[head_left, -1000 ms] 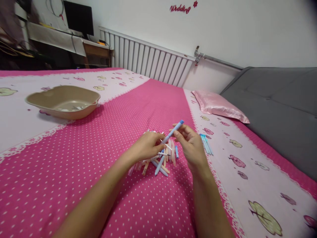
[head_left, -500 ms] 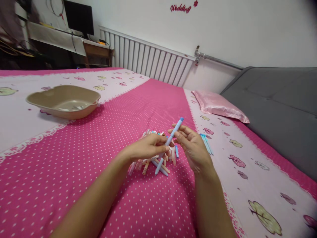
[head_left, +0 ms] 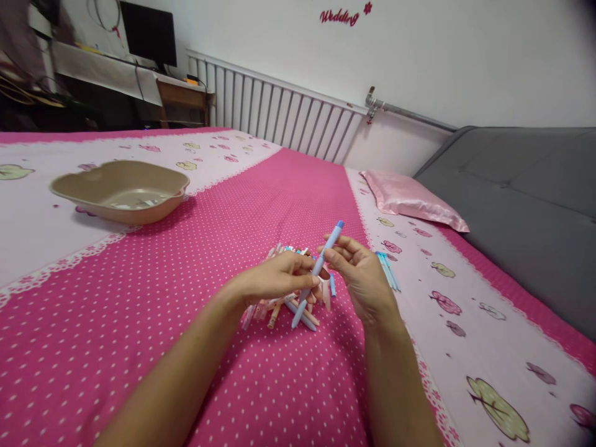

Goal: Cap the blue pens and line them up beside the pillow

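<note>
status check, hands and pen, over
Left hand, right hand both gripping blue pen, tilted over pen pile. Blue bundle lies to the right. Nothing in the way.

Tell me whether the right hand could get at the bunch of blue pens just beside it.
Probably yes. The bunch of blue pens lies close beside the right hand with only bare bedspread between them, though that hand pinches a single blue pen together with the left hand.

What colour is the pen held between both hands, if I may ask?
The pen is light blue with a darker blue top end; head view.
</note>
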Tool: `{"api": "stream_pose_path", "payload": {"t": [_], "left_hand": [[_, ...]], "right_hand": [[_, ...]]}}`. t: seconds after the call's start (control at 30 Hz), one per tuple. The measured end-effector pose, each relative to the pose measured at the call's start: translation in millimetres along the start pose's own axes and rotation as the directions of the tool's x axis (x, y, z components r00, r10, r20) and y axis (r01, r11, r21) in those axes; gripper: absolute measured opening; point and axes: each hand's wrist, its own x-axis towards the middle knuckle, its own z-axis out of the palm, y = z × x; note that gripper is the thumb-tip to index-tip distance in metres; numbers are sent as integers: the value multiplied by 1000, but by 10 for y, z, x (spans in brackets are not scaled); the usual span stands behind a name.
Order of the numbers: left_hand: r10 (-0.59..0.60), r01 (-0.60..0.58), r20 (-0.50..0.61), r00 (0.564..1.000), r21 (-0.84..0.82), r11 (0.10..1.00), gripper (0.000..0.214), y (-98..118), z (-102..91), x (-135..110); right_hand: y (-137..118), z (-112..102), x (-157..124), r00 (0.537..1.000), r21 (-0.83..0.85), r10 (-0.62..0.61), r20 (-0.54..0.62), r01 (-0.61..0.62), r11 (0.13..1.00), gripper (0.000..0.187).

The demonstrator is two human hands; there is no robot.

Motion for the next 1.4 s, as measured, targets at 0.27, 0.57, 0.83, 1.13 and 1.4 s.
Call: {"api": "stream_pose_path", "payload": {"t": [0.27, 0.57, 0.83, 1.13, 1.4], "left_hand": [[-9, 10, -23, 1000, 37, 999, 16, 8, 33, 11], [7, -7, -13, 1000, 18, 1000, 18, 13, 25, 7], [-2, 2, -11, 1000, -37, 999, 21, 13, 15, -7], [17, -18, 7, 1000, 21, 1000, 22, -18, -5, 0], [-16, 16, -20, 1000, 35, 999, 19, 35, 50, -3]], "right_hand": [[2, 19, 7, 999, -44, -28, -18, 27, 999, 33], [-39, 33, -43, 995, -44, 47, 83, -44, 998, 41], [-161, -11, -77, 963, 134, 149, 223, -182, 974, 43], [-80, -21, -33, 973, 145, 129, 189, -158, 977, 39], [-44, -3, -32, 995, 50, 71, 66, -74, 996, 37]]}}
